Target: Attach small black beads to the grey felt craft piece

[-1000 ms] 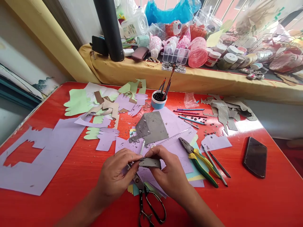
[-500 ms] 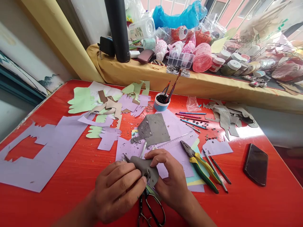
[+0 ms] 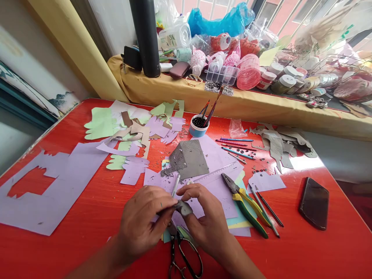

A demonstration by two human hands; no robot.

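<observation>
Between my two hands is a small dark grey cut piece, perhaps leather or felt, folded and partly covered by fingers. My left hand pinches its left end between thumb and fingers. On the right end, my right hand grips it with thumb and forefinger. Just below lie scissors, handles toward me, their blades partly under my hands. A white pen points away behind the grey piece. Farther back, a grey sheet with a rough scrap rests on purple paper.
Right of my hands lie pliers, thin rods and a phone. Grey cut-outs are heaped at the back right. A small tub holds black beads and brushes. Cut paper covers the left; a cluttered sill runs behind.
The grey piece has been turned and folded, so less of its flat face shows. My left hand has rotated, its thumb now beneath the piece; my right hand has barely moved.
</observation>
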